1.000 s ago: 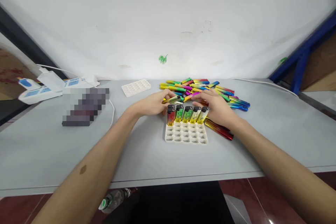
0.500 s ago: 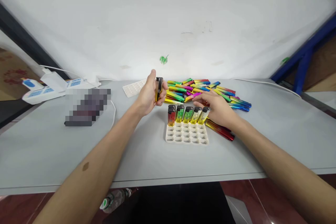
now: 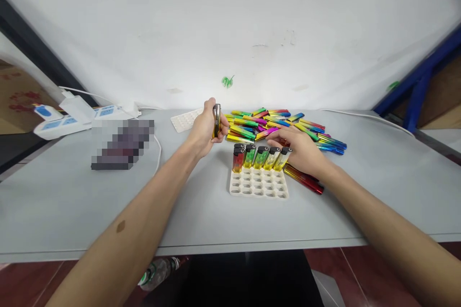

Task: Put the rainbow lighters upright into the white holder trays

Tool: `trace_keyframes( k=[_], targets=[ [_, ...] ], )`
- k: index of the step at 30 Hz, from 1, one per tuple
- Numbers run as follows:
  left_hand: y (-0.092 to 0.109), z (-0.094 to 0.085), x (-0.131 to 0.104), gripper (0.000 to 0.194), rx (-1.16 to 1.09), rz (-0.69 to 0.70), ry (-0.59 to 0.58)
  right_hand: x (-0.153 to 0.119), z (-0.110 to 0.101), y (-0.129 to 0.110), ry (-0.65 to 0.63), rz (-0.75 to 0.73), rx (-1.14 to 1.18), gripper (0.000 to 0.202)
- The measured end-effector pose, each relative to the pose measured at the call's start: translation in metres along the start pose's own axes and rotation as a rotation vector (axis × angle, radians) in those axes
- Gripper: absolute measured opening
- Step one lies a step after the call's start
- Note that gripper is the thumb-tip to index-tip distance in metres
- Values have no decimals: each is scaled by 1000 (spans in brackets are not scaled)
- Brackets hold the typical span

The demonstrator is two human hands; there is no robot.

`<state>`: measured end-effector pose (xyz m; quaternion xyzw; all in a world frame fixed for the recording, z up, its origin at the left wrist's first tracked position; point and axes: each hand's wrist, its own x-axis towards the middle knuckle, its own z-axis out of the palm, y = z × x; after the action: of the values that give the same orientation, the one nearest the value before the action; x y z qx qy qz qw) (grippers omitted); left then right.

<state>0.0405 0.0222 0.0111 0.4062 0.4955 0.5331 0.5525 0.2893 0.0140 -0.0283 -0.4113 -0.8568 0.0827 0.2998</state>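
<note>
- Left hand (image 3: pixel 206 127), mine: fingers wrapped round one slim, lighter-shaped piece, silvery above and gold below (image 3: pixel 216 122), upright, left of the pile. A slack grip on that glossy surface could let it slip.
- Right hand (image 3: pixel 300 149), mine: fingers curled, partly spread, at the pile's near edge; whether they hold anything, I cannot tell.
- Pile of shiny, two-tone metallic tubes (image 3: pixel 275 121), lying crosswise beyond the tray. Pulling one could slide its neighbours.
- White rectangular tray with oval holes (image 3: pixel 258 195), on the grey table (image 3: pixel 201 223) before me. A wrist knock could shift it.
- Translucent red, green and yellowish lighters with dark tops (image 3: pixel 260 157), standing at its far end. My right hand, just beside the rightmost, could tip them by swinging left.
- Red-and-gold metallic tube (image 3: pixel 304 180), lying right of the tray. Lowering my wrist could nudge it trayward.
</note>
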Motion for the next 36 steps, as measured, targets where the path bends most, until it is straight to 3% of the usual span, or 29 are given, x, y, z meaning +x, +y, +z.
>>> trace_keyframes(
  k=[14, 26, 36],
  targets=[
    [6, 6, -8, 44, -128, 21, -12, -1, 1, 0, -3, 45, 12, 23],
    [-9, 8, -8, 51, 94, 33, -17, 0, 0, 0, -9, 34, 14, 22],
    [0, 10, -11, 29, -20, 131, -82, -1, 0, -1, -15, 37, 18, 24]
  ],
)
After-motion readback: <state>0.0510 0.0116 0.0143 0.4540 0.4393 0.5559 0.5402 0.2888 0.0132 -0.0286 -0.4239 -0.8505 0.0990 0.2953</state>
